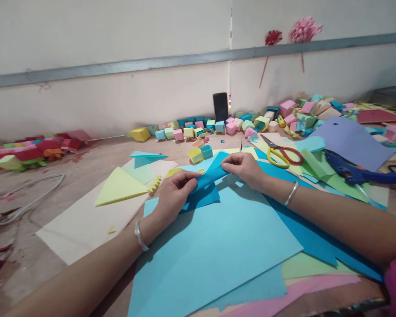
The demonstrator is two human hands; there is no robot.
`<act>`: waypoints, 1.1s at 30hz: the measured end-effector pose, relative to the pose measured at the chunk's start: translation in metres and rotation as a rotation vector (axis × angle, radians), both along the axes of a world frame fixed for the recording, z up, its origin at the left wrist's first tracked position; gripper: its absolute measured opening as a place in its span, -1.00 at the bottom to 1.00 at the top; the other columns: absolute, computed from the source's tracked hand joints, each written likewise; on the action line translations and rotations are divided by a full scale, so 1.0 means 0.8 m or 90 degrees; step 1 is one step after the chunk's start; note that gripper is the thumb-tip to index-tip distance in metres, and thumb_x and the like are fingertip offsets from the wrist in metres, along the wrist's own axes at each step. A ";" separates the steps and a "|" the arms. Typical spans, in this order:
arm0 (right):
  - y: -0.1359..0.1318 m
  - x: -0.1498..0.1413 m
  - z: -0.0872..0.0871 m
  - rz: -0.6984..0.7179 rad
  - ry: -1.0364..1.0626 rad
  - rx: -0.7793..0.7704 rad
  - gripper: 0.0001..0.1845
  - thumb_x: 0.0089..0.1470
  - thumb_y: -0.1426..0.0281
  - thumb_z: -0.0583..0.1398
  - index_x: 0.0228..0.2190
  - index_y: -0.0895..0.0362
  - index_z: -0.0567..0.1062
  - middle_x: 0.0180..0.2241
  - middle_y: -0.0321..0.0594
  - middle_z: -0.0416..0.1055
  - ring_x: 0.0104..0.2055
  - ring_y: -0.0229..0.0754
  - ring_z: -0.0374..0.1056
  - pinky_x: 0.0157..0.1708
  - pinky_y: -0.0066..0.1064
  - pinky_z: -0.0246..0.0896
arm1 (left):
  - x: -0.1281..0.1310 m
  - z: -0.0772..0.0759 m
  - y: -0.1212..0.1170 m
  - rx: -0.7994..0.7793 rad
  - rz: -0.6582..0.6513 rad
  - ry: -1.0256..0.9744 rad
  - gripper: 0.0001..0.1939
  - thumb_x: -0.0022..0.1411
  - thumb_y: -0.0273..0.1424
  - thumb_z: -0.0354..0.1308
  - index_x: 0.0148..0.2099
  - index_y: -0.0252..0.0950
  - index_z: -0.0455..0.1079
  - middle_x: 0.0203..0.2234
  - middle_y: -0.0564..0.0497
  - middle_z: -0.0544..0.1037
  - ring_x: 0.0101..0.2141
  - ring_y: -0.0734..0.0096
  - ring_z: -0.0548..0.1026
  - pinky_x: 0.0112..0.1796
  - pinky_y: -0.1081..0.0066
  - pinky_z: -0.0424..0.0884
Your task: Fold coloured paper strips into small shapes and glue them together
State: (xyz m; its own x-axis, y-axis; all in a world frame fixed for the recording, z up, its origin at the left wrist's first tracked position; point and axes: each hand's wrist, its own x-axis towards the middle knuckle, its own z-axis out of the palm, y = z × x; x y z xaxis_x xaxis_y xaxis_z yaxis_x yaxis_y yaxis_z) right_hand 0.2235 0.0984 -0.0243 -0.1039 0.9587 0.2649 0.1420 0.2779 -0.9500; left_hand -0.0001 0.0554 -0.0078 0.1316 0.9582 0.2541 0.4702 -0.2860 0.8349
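A strip of blue paper (211, 177), which looks folded, is stretched between my two hands. My left hand (177, 190) pinches its near left end, and the thumb and fingers of my right hand (242, 169) pinch its far right end. Just under the strip lies a darker blue piece of paper (203, 198). Both are above a large light blue sheet (224, 246) on the table. Small yellow and blue paper boxes (195, 155) stand just beyond my hands. Left of my left hand rests a folded yellow paper (120, 187) on a cream sheet (69, 229).
Scissors (282, 152) with yellow and red handles and a blue glue gun (359, 169) lie at right. A phone (221, 106) leans on the wall behind a row of paper boxes (188, 132). More red and pink paper pieces (39, 149) and a white cable (36, 200) are at left.
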 end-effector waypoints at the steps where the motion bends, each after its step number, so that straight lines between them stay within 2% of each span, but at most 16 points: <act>1: 0.001 0.002 0.001 0.017 -0.035 -0.008 -0.81 -0.14 0.31 0.28 -0.50 0.20 0.56 -0.61 -0.32 0.38 -0.58 -0.36 0.18 -0.57 -0.48 0.09 | 0.000 0.000 -0.001 -0.008 -0.007 -0.022 -0.77 0.14 -0.28 0.17 -0.19 -0.26 0.54 -0.37 0.00 0.57 -0.43 0.38 0.44 -0.45 0.42 0.34; 3: 0.004 0.006 0.004 0.049 -0.111 -0.017 -0.86 -0.12 0.36 0.25 -0.52 0.20 0.54 -0.63 -0.35 0.35 -0.63 -0.38 0.16 -0.61 -0.49 0.04 | 0.001 0.001 -0.002 0.000 -0.015 -0.021 -0.80 0.13 -0.31 0.16 -0.22 -0.26 0.53 -0.38 0.01 0.57 -0.43 0.39 0.45 -0.45 0.41 0.34; 6: 0.007 0.011 0.009 0.094 -0.254 0.019 -0.93 -0.14 0.46 0.22 -0.57 0.19 0.52 -0.64 -0.35 0.37 -0.63 -0.37 0.20 -0.60 -0.49 0.05 | 0.004 0.003 -0.005 0.056 -0.024 0.098 -0.86 0.11 -0.40 0.12 -0.35 -0.25 0.52 -0.43 0.02 0.54 -0.43 0.39 0.44 -0.42 0.41 0.34; 11: 0.008 0.014 0.015 0.126 -0.441 0.082 -0.87 -0.17 0.56 0.20 -0.60 0.15 0.53 -0.59 -0.31 0.46 -0.51 -0.29 0.31 -0.50 -0.47 0.10 | 0.009 0.003 -0.010 0.118 -0.067 0.235 -0.81 0.09 -0.48 0.09 -0.40 -0.23 0.54 -0.46 0.01 0.50 -0.45 0.40 0.42 -0.38 0.39 0.36; 17: 0.005 0.012 0.010 0.130 -0.505 0.123 -0.89 -0.13 0.55 0.23 -0.57 0.13 0.54 -0.56 -0.29 0.46 -0.49 -0.26 0.29 -0.48 -0.43 0.07 | 0.006 -0.002 -0.007 0.086 -0.088 0.297 -0.76 0.10 -0.53 0.07 -0.39 -0.23 0.57 -0.45 0.00 0.50 -0.42 0.37 0.45 -0.37 0.38 0.35; 26: 0.003 0.013 0.014 0.168 -0.543 0.093 -0.90 -0.06 0.54 0.20 -0.52 0.15 0.51 -0.52 -0.30 0.43 -0.45 -0.29 0.26 -0.45 -0.48 0.05 | 0.005 0.005 -0.005 0.037 -0.071 0.357 -0.78 0.13 -0.56 0.10 -0.28 -0.26 0.56 -0.38 0.00 0.57 -0.36 0.35 0.47 -0.33 0.41 0.32; 33: 0.001 0.013 0.015 0.169 -0.552 0.094 -0.89 -0.06 0.55 0.17 -0.51 0.15 0.49 -0.48 -0.28 0.44 -0.41 -0.27 0.27 -0.42 -0.48 0.06 | 0.006 0.009 -0.005 0.033 -0.062 0.378 -0.78 0.13 -0.57 0.14 -0.28 -0.23 0.59 -0.43 0.02 0.53 -0.40 0.40 0.43 -0.36 0.42 0.29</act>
State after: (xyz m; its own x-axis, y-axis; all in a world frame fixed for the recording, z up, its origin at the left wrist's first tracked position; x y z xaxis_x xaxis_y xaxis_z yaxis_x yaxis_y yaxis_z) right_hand 0.2337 0.0995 -0.0126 -0.5354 0.8376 0.1084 0.7030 0.5130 -0.4925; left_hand 0.0047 0.0515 -0.0007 0.3512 0.9233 0.1557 0.8219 -0.3836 0.4211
